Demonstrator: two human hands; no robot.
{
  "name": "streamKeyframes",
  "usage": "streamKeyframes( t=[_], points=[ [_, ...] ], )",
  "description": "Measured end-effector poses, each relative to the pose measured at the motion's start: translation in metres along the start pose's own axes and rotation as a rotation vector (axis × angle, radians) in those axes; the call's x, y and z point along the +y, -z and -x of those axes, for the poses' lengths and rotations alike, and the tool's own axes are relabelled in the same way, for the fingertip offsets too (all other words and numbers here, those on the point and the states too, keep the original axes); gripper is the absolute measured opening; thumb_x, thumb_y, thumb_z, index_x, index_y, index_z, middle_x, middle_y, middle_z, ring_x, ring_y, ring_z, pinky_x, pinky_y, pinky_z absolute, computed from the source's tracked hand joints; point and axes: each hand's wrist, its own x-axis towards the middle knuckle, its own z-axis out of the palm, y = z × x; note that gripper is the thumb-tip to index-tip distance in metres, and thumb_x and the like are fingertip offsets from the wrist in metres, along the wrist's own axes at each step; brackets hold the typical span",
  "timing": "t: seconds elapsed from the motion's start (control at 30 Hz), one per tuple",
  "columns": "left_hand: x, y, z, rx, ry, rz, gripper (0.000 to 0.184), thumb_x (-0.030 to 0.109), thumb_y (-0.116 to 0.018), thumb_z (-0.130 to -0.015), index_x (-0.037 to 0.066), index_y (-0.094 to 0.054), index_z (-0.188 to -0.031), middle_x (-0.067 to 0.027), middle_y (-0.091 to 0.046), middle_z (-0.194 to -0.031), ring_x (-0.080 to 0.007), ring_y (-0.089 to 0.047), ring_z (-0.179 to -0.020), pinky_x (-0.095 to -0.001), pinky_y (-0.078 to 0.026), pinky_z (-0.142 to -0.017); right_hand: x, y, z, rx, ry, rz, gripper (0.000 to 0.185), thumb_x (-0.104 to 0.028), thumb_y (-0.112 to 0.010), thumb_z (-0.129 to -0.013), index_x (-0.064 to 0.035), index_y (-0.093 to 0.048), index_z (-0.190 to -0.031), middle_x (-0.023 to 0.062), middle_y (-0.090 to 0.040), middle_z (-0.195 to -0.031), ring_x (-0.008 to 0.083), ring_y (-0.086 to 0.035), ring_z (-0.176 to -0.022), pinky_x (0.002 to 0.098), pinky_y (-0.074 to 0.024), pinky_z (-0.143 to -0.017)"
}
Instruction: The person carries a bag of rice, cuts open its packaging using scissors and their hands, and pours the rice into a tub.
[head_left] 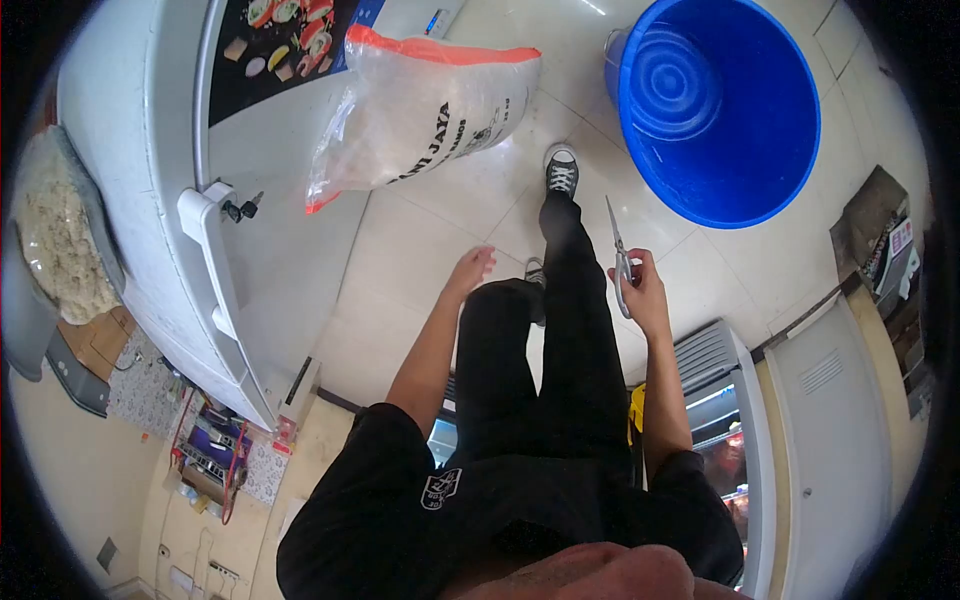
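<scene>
My right hand (645,292) is closed around the handles of a pair of metal scissors (620,262), whose long blades point away from me. My left hand (470,272) hangs in front of my left thigh with its fingers loosely bent and apart; nothing shows in it. Ahead on the left stands a large plastic sack (430,115) with orange-red edges and black print, full of something pale. It leans close to the white fridge or freezer. A big blue bucket (720,195) stands on the floor ahead on the right, with its inside visible.
The tall white appliance (285,220) on the left has a handle with keys (242,208) hanging by it. A bag of pale, grainy stuff (65,240) is at the far left. Light tiles (420,230) form the floor. A pale cabinet door (835,400) and a lit display fridge (725,400) are on the right.
</scene>
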Motion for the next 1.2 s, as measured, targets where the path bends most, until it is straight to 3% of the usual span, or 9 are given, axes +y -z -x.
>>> streamKeyframes(
  t=[0.2,0.4,0.5,0.6,0.7,0.83,0.93,1.1,1.2],
  points=[
    [0.152,0.021,0.028,0.608,-0.724,-0.070,0.039,0.013,-0.063,-0.094,0.005,-0.056,-0.132,-0.0127,-0.062,-0.131,-0.0265,-0.058,-0.121,-0.0378,-0.048,-0.097,-0.020,-0.045,-0.028,-0.078,0.149,-0.007,0.048,-0.034,-0.077,-0.088,-0.0093,-0.050,-0.118,0.0038,-0.058,-0.067,0.0169,-0.056,-0.059,0.0348,-0.0450,-0.057],
    [0.330,0.116,0.075,1.199,-1.427,-0.289,0.049,0.014,-0.072,-0.089,0.003,-0.055,-0.133,-0.0131,-0.061,-0.127,-0.0263,-0.056,-0.122,-0.0394,-0.044,-0.102,-0.096,-0.078,-0.048,-0.212,0.115,-0.245,0.037,-0.030,-0.074,-0.092,-0.0071,-0.055,-0.113,-0.0021,-0.051,-0.070,0.0070,-0.048,-0.056,0.0249,-0.0376,-0.051],
    [0.367,0.156,0.063,0.665,-1.241,-0.204,0.025,0.016,-0.063,-0.095,0.002,-0.059,-0.115,-0.0120,-0.066,-0.102,-0.0177,-0.063,-0.089,-0.0305,-0.049,-0.079,-0.127,-0.091,-0.055,-0.237,0.186,-0.285,0.036,-0.028,-0.073,-0.093,-0.0071,-0.056,-0.117,-0.0039,-0.051,-0.070,0.0060,-0.046,-0.057,0.0234,-0.0380,-0.053],
    [0.366,0.167,0.061,0.497,-1.056,-0.236,0.045,0.020,-0.070,-0.091,0.002,-0.057,-0.130,-0.0140,-0.068,-0.111,-0.0209,-0.065,-0.097,-0.0323,-0.050,-0.083,-0.149,-0.105,-0.057,-0.189,0.301,-0.294,0.035,-0.026,-0.070,-0.095,-0.0066,-0.056,-0.120,-0.0026,-0.049,-0.081,0.0089,-0.046,-0.073,0.0234,-0.0405,-0.069],
    [0.326,0.163,0.065,0.329,-1.111,-0.164,0.039,0.008,-0.070,-0.087,0.001,-0.058,-0.124,-0.0157,-0.062,-0.120,-0.0332,-0.058,-0.115,-0.0391,-0.044,-0.101,-0.161,-0.120,-0.048,-0.177,0.292,-0.372,0.033,-0.025,-0.068,-0.097,-0.0065,-0.054,-0.120,-0.0013,-0.049,-0.088,0.0106,-0.046,-0.081,0.0251,-0.0407,-0.076],
    [0.244,0.200,0.054,0.830,-1.146,-0.360,0.036,0.008,-0.068,-0.089,0.003,-0.060,-0.124,-0.0159,-0.062,-0.121,-0.0338,-0.058,-0.118,-0.0382,-0.047,-0.098,-0.148,-0.144,-0.045,-0.134,0.282,-0.325,0.026,-0.028,-0.062,-0.100,-0.0096,-0.054,-0.117,-0.0019,-0.051,-0.084,0.0079,-0.047,-0.074,0.0238,-0.0409,-0.065],
    [0.176,0.212,0.058,1.103,-0.877,-0.729,0.037,0.009,-0.067,-0.089,0.003,-0.060,-0.125,-0.0170,-0.063,-0.121,-0.0354,-0.058,-0.119,-0.0406,-0.047,-0.098,-0.140,-0.154,-0.037,-0.240,0.140,-0.317,0.027,-0.027,-0.066,-0.098,-0.0080,-0.052,-0.112,-0.0006,-0.050,-0.088,0.0110,-0.047,-0.082,0.0257,-0.0410,-0.075],
    [0.091,0.245,0.071,0.718,-0.399,-0.099,0.044,0.009,-0.066,-0.089,0.002,-0.056,-0.131,-0.0189,-0.057,-0.131,-0.0389,-0.056,-0.121,-0.0436,-0.046,-0.101,-0.120,-0.185,-0.030,-0.283,0.169,-0.262,0.027,-0.026,-0.070,-0.095,-0.0071,-0.055,-0.107,-0.0006,-0.049,-0.078,0.0097,-0.046,-0.072,0.0260,-0.0414,-0.067],
    [0.108,0.236,0.090,0.957,-0.594,-0.493,0.047,0.007,-0.068,-0.087,0.002,-0.055,-0.132,-0.0181,-0.056,-0.131,-0.0369,-0.055,-0.122,-0.0432,-0.045,-0.102,-0.125,-0.195,-0.030,-0.238,0.204,-0.227,0.030,-0.024,-0.074,-0.092,-0.0070,-0.057,-0.109,-0.0020,-0.049,-0.076,0.0084,-0.046,-0.070,0.0244,-0.0409,-0.065]
  ],
)
